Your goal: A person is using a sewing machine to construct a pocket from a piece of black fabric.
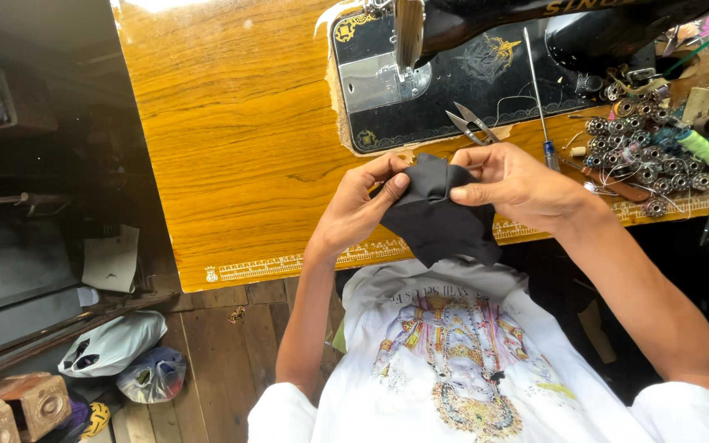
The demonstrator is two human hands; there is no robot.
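Two hands pinch a black cloth (pixel 436 215) just below the sewing machine (pixel 486 66); left hand (pixel 363 205) and right hand (pixel 512 182) grasp its top folds; snips (pixel 471 125) lie at the machine's base.

A big wooden table (pixel 231 139) is shining in bright light, and bags (pixel 125 361) are lying on the plank floor (pixel 231 353).

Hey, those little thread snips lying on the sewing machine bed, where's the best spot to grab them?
Pinch the thread snips by their bowed rear end, the end nearer you, from above. The points splay open toward the back left, and the right hand is just below them.
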